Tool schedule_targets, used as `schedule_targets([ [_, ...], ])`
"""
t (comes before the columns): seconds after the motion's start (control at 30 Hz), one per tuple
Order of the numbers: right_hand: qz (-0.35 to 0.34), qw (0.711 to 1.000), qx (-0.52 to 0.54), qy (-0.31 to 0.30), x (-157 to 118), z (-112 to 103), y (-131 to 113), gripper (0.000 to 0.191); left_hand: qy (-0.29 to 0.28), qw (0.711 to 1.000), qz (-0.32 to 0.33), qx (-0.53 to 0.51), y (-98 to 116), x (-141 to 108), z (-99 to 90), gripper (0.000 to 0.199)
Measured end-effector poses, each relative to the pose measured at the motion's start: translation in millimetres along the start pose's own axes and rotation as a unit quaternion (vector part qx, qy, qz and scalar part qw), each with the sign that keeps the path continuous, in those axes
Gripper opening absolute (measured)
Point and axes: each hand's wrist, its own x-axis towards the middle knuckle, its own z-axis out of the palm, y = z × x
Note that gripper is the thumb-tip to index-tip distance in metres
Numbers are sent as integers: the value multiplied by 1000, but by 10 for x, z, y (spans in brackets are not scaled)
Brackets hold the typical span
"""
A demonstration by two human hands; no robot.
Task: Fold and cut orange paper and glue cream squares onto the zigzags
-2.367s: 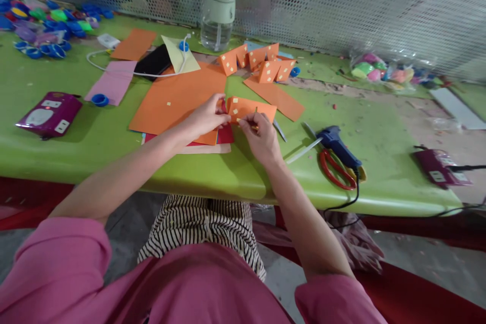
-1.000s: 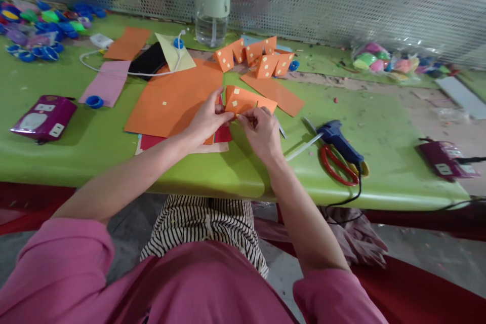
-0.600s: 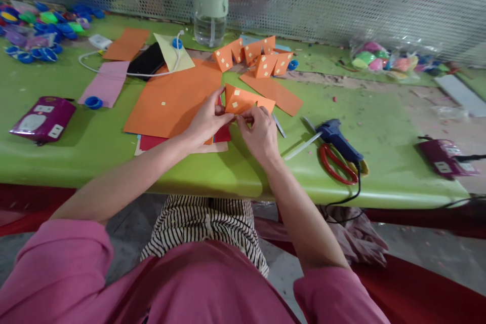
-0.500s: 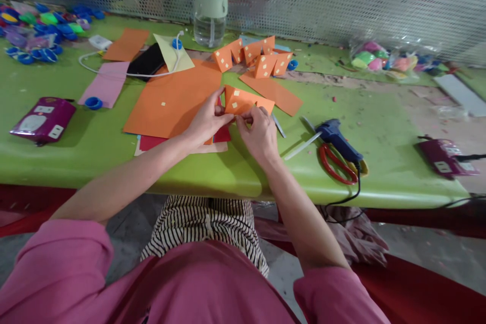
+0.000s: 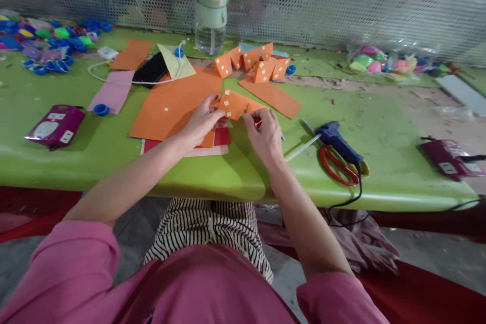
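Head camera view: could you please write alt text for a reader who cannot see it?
A bare left hand and right hand hold a folded orange paper with pale spots over a green table. Farther back stand similar folded papers and a water bottle; to the right lie a glue gun and red-handled scissors.

Open table (image 5: 397, 149) right of glue gun (image 5: 339, 142), orange cards (image 5: 265, 72) block way beyond right hand (image 5: 265, 131)

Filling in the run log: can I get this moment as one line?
left hand: holds dotted orange paper | right hand: holds its other end | glue gun: overlaps scissors | bottle: upright behind
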Motion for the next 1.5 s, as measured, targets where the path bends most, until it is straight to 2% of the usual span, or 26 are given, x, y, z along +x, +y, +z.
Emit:
schedule_targets([
  [0.13,3,1000,16,-6,20,0,-2,17,-4,999,17,31,-30,14,8,62],
  [0.27,-6,999,36,5,28,-17,-16,15,19,998,12,57,7,28,-8,70],
  [0.37,0,998,54,13,31,-42,-31,16,20,992,4,127,119,17,-101,77],
  [0.43,5,997,71,16,13,-79,-71,16,7,979,-10,205,220,-15,-205,74],
  [0.53,-8,995,96,12,-83,-205,-201,14,-18,950,10,312,389,-94,-413,48],
  [0.63,-37,995,97,-6,-267,-442,-362,14,-11,925,55,375,560,-171,-705,28],
  [0.7,-58,995,74,-22,-409,-636,-430,14,25,907,85,412,643,-187,-960,22],
  [0.8,-80,994,47,-50,-584,-893,-415,11,127,846,167,490,677,-147,-1382,12],
  [0.83,-84,994,43,-55,-623,-955,-381,11,138,838,176,499,667,-123,-1508,10],
  [0.9,-81,994,30,-66,-666,-1030,-287,10,138,838,157,504,634,-74,-1703,9],
  [0.97,-85,993,15,-75,-667,-1055,-192,10,125,843,133,506,609,-34,-1803,9],
  [1.07,-89,993,-4,-80,-627,-1063,-115,11,114,842,119,513,627,-6,-1786,9],
  [1.2,-106,990,-34,-85,-580,-1106,-162,11,98,836,116,528,721,-21,-1609,16],
  [1.3,-124,985,-61,-106,-573,-1146,-226,13,81,820,86,559,773,-10,-1506,20],
  [1.37,-131,981,-74,-120,-578,-1170,-248,14,67,806,72,583,773,24,-1484,22],
  [1.5,-140,977,-86,-135,-596,-1184,-232,14,55,757,78,646,691,118,-1544,24],
])
